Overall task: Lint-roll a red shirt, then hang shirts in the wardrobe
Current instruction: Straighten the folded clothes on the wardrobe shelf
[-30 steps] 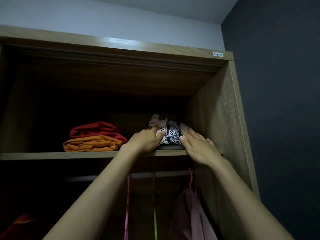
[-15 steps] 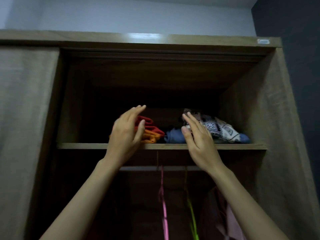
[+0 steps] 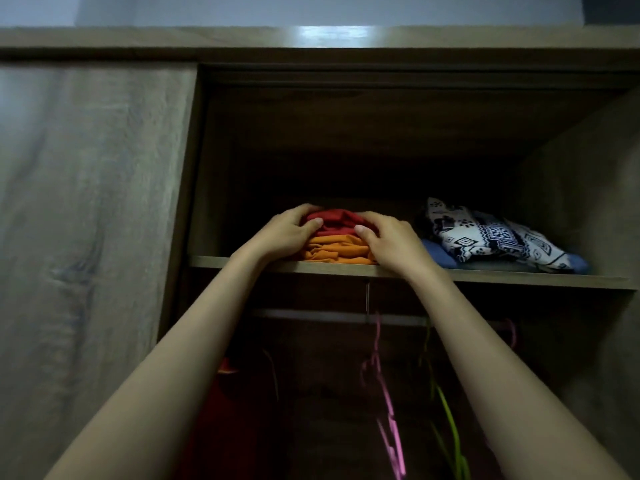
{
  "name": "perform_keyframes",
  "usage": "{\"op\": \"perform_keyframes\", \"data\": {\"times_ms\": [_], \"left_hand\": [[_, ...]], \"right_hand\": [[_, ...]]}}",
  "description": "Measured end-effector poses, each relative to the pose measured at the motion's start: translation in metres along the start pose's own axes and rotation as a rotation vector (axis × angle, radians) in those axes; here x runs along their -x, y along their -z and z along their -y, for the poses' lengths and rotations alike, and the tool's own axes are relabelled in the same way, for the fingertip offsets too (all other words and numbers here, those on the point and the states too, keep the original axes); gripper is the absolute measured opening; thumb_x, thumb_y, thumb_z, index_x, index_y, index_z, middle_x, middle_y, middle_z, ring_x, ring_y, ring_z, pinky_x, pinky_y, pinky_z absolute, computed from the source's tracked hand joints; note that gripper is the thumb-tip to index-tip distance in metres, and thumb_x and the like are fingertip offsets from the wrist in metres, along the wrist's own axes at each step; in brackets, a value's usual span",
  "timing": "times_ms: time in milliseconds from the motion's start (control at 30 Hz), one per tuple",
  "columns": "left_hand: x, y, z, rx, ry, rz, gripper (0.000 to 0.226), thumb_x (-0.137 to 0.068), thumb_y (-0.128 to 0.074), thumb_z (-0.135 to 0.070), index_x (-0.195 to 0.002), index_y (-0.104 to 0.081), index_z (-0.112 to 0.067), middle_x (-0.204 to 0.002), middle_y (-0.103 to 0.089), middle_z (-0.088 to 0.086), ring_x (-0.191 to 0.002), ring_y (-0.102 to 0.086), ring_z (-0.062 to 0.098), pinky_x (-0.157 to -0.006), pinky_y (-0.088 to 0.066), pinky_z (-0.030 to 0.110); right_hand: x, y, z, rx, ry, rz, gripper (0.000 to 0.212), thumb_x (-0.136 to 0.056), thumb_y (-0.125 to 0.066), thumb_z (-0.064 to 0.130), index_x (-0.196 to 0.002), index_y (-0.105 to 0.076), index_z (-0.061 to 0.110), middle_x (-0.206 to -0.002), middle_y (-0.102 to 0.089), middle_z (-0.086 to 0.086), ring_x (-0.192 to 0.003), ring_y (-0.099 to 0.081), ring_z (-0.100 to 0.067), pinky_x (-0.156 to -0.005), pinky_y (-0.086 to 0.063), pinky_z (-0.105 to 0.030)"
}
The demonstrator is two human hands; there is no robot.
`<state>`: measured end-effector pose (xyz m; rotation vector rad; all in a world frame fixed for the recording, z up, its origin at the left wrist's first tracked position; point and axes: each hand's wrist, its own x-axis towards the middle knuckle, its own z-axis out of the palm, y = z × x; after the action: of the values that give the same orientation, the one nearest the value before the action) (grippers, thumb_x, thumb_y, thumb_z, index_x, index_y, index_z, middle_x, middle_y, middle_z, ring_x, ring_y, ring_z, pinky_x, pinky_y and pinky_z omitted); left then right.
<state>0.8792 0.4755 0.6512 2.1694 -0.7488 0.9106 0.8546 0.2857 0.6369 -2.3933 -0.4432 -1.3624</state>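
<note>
A folded red shirt lies on top of a folded orange shirt on the wardrobe's upper shelf. My left hand clasps the red shirt's left side, fingers over its top and thumb on its front. From the right, my right hand grips the same shirt in the same way. Both arms reach up from below.
A black-and-white patterned cloth rests on a folded blue garment at the shelf's right. Below hangs a rail with a pink hanger, a green hanger and a red garment. A wardrobe door covers the left.
Both hands left the patterned cloth, moved left along the shelf and closed on the red shirt. The view has shifted left, bringing the wardrobe door into sight.
</note>
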Motion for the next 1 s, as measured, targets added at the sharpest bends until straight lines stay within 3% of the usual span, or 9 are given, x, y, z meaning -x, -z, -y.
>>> {"op": "perform_keyframes", "data": {"times_ms": [133,300,500,600,700,800,867,933,1000], "left_hand": [[-0.006,-0.009,-0.002,-0.088,-0.024,-0.111,0.036,-0.101,-0.051,-0.026,-0.137,-0.055,-0.022,-0.132,-0.062,0.005,-0.121,-0.057,0.020,-0.096,-0.044,0.027],[0.001,-0.015,0.001,-0.053,-0.183,-0.271,0.034,-0.100,-0.053,-0.018,-0.132,-0.061,-0.018,-0.127,-0.066,0.003,-0.118,-0.060,0.016,-0.101,-0.050,0.033],[0.008,-0.017,0.002,0.076,-0.303,-0.493,0.034,-0.100,-0.052,-0.013,-0.132,-0.061,-0.019,-0.124,-0.067,0.003,-0.109,-0.059,0.003,-0.091,-0.053,0.019],[0.011,-0.017,0.002,0.112,-0.407,-0.592,0.036,-0.098,-0.053,-0.005,-0.131,-0.061,-0.016,-0.127,-0.066,0.004,-0.116,-0.061,0.011,-0.099,-0.051,0.025],[0.015,-0.018,0.002,0.079,-0.477,-0.658,0.035,-0.097,-0.051,-0.004,-0.128,-0.063,-0.014,-0.127,-0.065,0.004,-0.118,-0.059,0.009,-0.101,-0.047,0.020],[0.019,-0.010,-0.003,0.226,-0.333,-0.507,0.029,-0.103,-0.045,-0.022,-0.127,-0.061,-0.021,-0.117,-0.065,-0.004,-0.105,-0.061,0.003,-0.088,-0.051,0.015],[0.014,-0.001,-0.006,0.375,-0.139,-0.346,0.034,-0.101,-0.043,-0.040,-0.125,-0.062,-0.026,-0.116,-0.065,-0.007,-0.108,-0.061,0.007,-0.095,-0.050,0.024],[0.003,0.006,-0.004,0.490,0.078,-0.189,0.052,-0.096,-0.040,-0.057,-0.129,-0.062,-0.024,-0.125,-0.065,0.000,-0.116,-0.060,0.017,-0.102,-0.047,0.037],[-0.001,0.012,-0.009,0.523,0.290,-0.062,0.082,-0.081,-0.042,-0.075,-0.139,-0.054,-0.019,-0.133,-0.061,0.010,-0.118,-0.060,0.029,-0.098,-0.048,0.039]], "right_hand": [[-0.005,-0.004,0.003,0.031,-0.004,-0.083,0.031,-0.095,-0.055,0.020,-0.126,-0.060,0.019,-0.117,-0.066,-0.006,-0.110,-0.060,-0.023,-0.091,-0.051,-0.039],[-0.001,-0.007,0.007,-0.003,0.065,-0.240,0.027,-0.095,-0.050,0.005,-0.116,-0.066,0.011,-0.106,-0.070,-0.010,-0.099,-0.066,-0.022,-0.084,-0.056,-0.035],[-0.001,-0.003,0.013,-0.099,0.170,-0.468,0.026,-0.093,-0.054,0.004,-0.115,-0.067,0.010,-0.107,-0.071,-0.008,-0.101,-0.065,-0.017,-0.091,-0.051,-0.025],[-0.002,0.001,0.021,-0.108,0.228,-0.572,0.026,-0.093,-0.054,0.004,-0.116,-0.066,0.008,-0.109,-0.070,-0.008,-0.103,-0.064,-0.018,-0.092,-0.052,-0.030],[0.005,0.001,0.024,-0.071,0.274,-0.620,0.026,-0.091,-0.055,0.002,-0.115,-0.066,0.006,-0.110,-0.069,-0.008,-0.104,-0.063,-0.018,-0.092,-0.048,-0.024],[0.017,-0.002,0.016,-0.097,0.262,-0.587,0.026,-0.093,-0.054,0.006,-0.117,-0.066,0.008,-0.109,-0.067,-0.007,-0.102,-0.062,-0.015,-0.090,-0.053,-0.027],[0.029,-0.003,0.012,-0.139,0.275,-0.590,0.026,-0.094,-0.055,0.009,-0.117,-0.064,0.009,-0.111,-0.063,-0.005,-0.102,-0.059,-0.010,-0.088,-0.052,-0.025],[0.044,-0.006,0.012,-0.172,0.274,-0.620,0.027,-0.094,-0.056,0.012,-0.121,-0.061,0.011,-0.121,-0.056,-0.006,-0.107,-0.056,-0.009,-0.092,-0.049,-0.022],[0.061,-0.012,0.012,-0.097,0.259,-0.657,0.030,-0.094,-0.058,0.018,-0.124,-0.058,0.013,-0.131,-0.050,-0.008,-0.117,-0.051,-0.014,-0.100,-0.042,-0.026]]}}
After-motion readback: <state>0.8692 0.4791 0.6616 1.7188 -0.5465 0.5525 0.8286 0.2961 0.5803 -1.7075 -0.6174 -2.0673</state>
